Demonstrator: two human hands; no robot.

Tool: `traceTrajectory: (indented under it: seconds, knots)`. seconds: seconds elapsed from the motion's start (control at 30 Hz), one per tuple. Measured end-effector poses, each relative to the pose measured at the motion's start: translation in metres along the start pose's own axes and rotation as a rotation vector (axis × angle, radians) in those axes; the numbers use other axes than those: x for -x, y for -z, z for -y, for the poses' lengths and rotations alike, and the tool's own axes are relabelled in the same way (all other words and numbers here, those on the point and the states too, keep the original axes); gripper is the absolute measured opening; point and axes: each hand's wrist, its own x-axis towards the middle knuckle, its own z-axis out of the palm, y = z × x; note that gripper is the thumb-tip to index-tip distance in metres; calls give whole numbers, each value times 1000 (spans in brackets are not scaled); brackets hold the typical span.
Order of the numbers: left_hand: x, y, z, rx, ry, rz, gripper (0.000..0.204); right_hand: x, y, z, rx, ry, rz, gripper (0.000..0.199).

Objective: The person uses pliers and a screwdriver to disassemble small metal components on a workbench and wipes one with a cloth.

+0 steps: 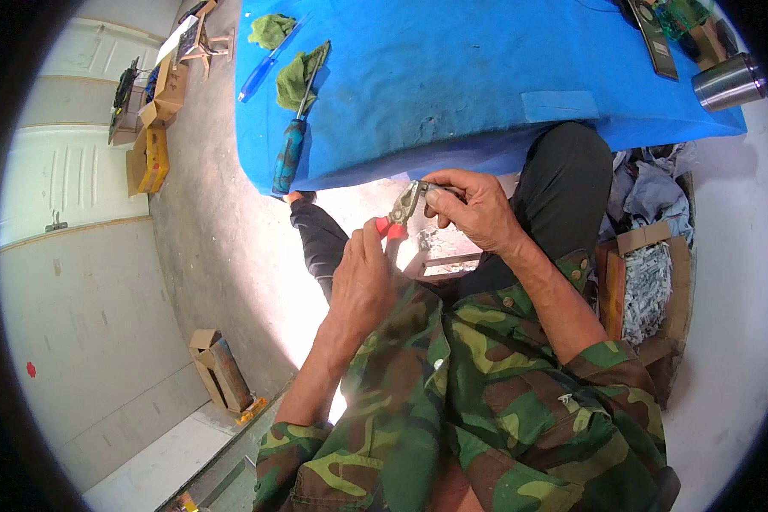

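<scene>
My left hand [365, 273] is closed round the red handles of a pair of pliers [401, 207], whose worn metal jaws point up and away from me. At the jaws, my right hand [476, 205] pinches a small dark piece [442, 189] between thumb and fingers. The fingers cover most of that piece, so its kind is hidden. Both hands are held over my lap, just in front of the near edge of the blue-covered table [478, 85].
On the table's left lie a blue-handled screwdriver [289, 155], a clear blue screwdriver [260, 75] and green cloths [297, 81]. A metal cup [729, 83] and a phone-like dark device [654, 38] are at the right. An open carton [647, 294] of grey-white scraps stands right of my leg.
</scene>
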Motion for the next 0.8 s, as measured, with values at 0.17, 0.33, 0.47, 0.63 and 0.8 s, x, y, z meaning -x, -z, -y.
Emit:
traceTrajectory:
  seconds: [0.17, 0.33, 0.47, 0.63, 0.8]
  knots:
    - [-10, -6, 10, -151, -71, -107, 51, 1, -2, 1, -43, -45, -67, 29]
    - [-26, -5, 19, -405, -213, -270, 29, -3, 0, -6, -61, -138, -154, 30]
    - [-36, -1, 25, -544, -334, -337, 30, -4, 4, -12, -80, -199, -155, 30]
    - [-38, 3, 29, -623, -364, -324, 29, -5, 0, -19, -104, -209, -142, 30]
    - [-32, 4, 21, -603, -392, -323, 28, 2, -2, -8, -70, -270, -93, 34]
